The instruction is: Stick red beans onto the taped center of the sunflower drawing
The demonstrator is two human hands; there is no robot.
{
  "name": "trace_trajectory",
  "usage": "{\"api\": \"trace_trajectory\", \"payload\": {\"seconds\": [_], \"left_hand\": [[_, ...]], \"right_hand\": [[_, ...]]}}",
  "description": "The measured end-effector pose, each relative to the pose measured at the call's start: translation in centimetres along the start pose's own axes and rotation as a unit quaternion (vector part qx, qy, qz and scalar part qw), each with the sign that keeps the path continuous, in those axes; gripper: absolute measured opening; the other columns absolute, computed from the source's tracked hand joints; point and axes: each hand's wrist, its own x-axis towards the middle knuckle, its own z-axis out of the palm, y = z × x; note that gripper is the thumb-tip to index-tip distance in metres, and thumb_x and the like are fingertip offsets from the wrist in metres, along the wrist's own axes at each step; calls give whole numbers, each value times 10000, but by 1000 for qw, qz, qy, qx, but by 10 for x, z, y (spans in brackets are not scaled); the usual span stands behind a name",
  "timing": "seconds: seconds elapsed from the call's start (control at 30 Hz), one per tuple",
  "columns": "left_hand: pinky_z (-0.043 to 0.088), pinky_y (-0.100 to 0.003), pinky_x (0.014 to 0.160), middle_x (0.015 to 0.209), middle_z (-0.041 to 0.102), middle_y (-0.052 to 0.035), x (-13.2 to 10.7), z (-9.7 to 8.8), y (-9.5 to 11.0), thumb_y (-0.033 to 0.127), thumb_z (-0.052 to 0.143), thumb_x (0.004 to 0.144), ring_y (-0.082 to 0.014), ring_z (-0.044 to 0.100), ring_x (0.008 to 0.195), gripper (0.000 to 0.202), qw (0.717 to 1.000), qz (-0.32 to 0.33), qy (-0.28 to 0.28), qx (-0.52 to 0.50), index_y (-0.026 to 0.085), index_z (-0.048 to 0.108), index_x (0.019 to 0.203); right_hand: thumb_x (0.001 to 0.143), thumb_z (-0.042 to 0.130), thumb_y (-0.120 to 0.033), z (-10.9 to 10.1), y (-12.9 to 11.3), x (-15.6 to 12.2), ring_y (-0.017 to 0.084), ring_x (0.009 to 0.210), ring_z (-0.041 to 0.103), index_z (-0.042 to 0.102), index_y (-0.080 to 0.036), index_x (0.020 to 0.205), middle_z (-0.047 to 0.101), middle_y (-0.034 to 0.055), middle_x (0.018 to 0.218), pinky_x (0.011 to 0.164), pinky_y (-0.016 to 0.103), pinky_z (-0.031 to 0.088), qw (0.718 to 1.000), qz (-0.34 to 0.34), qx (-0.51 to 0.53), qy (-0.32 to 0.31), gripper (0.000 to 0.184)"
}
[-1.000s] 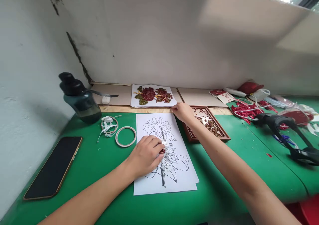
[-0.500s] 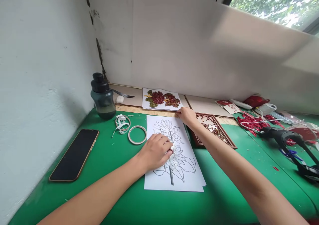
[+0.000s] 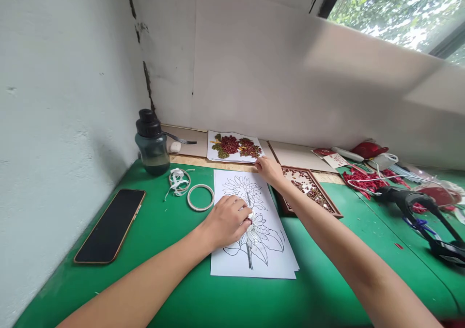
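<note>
A white sheet with a line drawing of flowers point(image 3: 265, 255) lies on the green table point(image 3: 163, 250). My left hand point(image 3: 225, 221) rests on the drawing with its fingers curled, pinching a small red piece point(image 3: 249, 220) against the paper. My right hand point(image 3: 271, 170) reaches past the sheet's top right corner, and its fingertips pinch the lower right corner of a finished bean picture point(image 3: 234, 146) in red and green. That picture lies on the pale boards at the back. Right beside my right wrist sits a brown wooden frame point(image 3: 312, 187) filled with red beans.
At the left lie a black phone point(image 3: 111, 224), a tape ring point(image 3: 200, 197) and loose white strips point(image 3: 177, 180). A dark water bottle point(image 3: 151, 143) stands at the back left. Red scraps point(image 3: 363, 180), cables and a black tool point(image 3: 425, 211) crowd the right side.
The view has swung left and upward, bringing more of the window into sight. Both hands have stayed where they were, the left on the drawing and the right at the bean picture's corner.
</note>
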Motion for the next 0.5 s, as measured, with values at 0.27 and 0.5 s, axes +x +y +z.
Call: {"api": "trace_trajectory", "payload": {"seconds": [0.27, 0.5], "left_hand": [[515, -458, 955, 1231, 706, -69, 2, -4, -1, 244, 588, 1007, -266, 635, 1143, 261, 999, -20, 31, -11, 198, 645, 1258], [532, -446, 941, 1221, 705, -75, 2, -7, -5, 226, 570, 1011, -256, 647, 1135, 260, 999, -41, 25, -15, 208, 636, 1262]], "right_hand": [[1017, 434, -235, -13, 23, -53, 242, 897, 637, 637, -194, 1000, 714, 124, 1054, 744, 333, 441, 985, 5, 115, 132, 207], [1019, 342, -353, -3, 79, -77, 224, 748, 565, 510, -229, 965, 632, 77, 852, 681, 331, 403, 939, 114, 222, 238, 216]]}}
